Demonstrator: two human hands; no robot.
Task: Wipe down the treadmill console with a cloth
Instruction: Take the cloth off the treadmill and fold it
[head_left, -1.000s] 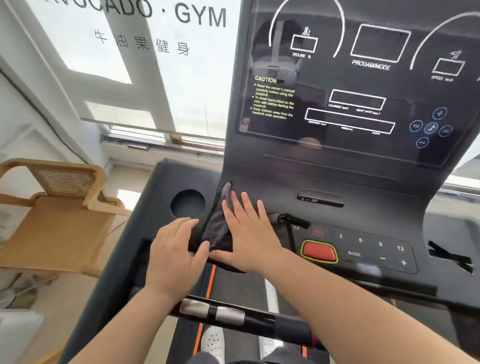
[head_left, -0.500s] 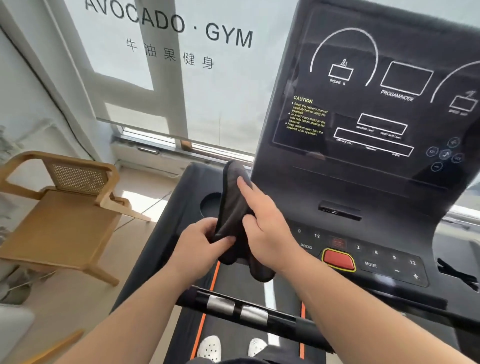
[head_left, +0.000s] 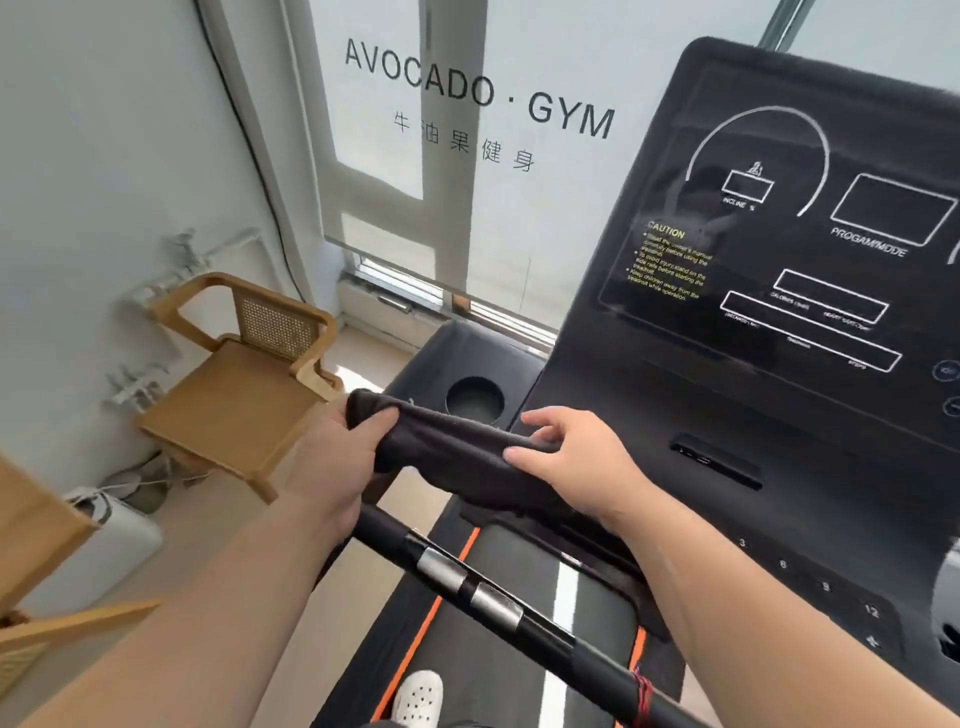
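Head view: dark cloth (head_left: 457, 460) held stretched between both hands, above left front edge of treadmill console (head_left: 779, 415), just in front of cup holder (head_left: 474, 397). Left end gripped by left hand (head_left: 332, 467), fingers curled round it, thumb laid on top. Right end pinched by right hand (head_left: 576, 457), thumb pressed on cloth, other fingers loosely bent above. Handlebar (head_left: 493, 597) seen below forearms; wooden chair (head_left: 244, 384) at left.

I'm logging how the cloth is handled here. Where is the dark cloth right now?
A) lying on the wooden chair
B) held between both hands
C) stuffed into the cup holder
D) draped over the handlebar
B: the left hand grips one end of the cloth and the right hand pinches the other end.
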